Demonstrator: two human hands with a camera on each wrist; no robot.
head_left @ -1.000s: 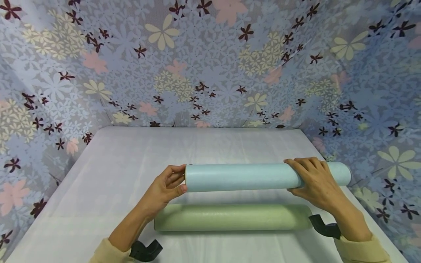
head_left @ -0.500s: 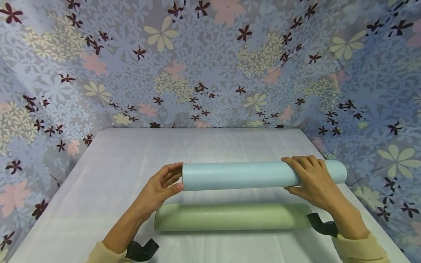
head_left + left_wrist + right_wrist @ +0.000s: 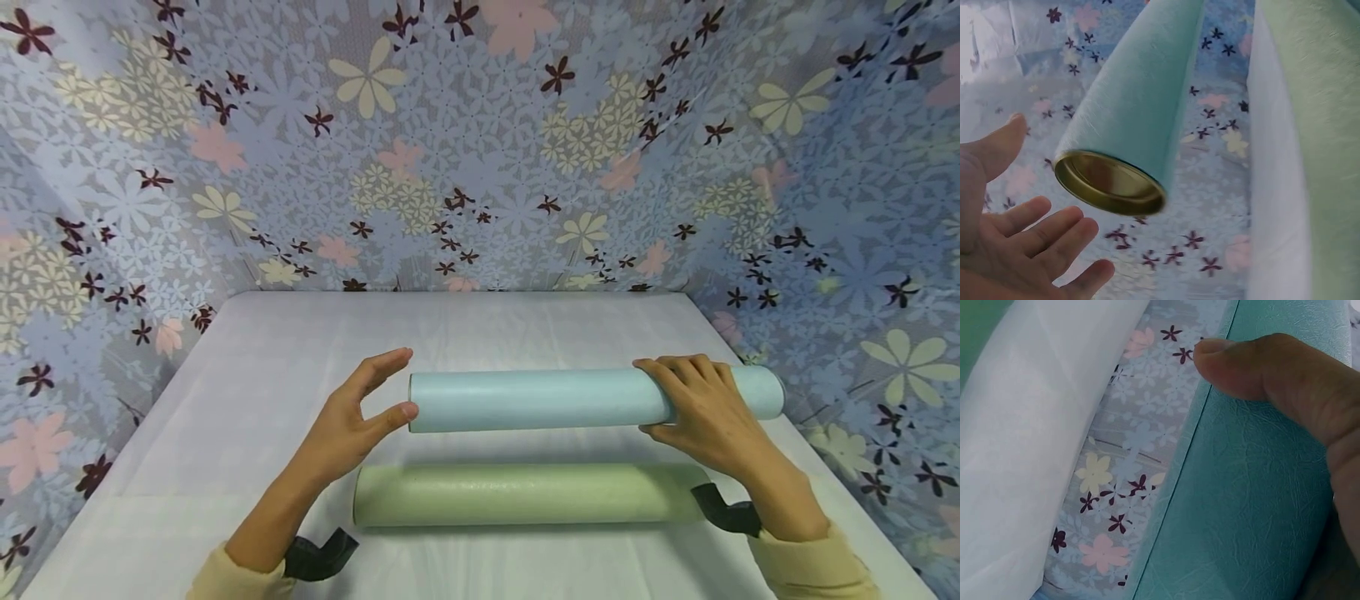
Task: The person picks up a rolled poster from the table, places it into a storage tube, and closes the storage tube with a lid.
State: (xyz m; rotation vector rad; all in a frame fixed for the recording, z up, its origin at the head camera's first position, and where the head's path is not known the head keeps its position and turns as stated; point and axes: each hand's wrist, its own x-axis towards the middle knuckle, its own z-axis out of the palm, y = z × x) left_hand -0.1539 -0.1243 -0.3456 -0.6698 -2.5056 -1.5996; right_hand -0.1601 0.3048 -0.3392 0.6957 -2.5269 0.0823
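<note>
A light blue cardboard tube is held level above the white table. My right hand grips it from above near its right end, and in the right wrist view the thumb lies along its creased teal side. At the other end my left hand has its thumb and fingers spread wide. The left wrist view shows a gap between that hand and the tube's recessed gold metal end cap. A pale green tube lies on the table, nearer to me than the blue one.
The table is covered with a white cloth. Floral fabric hangs behind it and along both sides. A black curved piece is at my left wrist and a similar black piece at the right one.
My left hand has let go of the tube's left end, its fingers spreading off it. The blue tube and my right hand have shifted slightly left. The green tube has stayed put.
</note>
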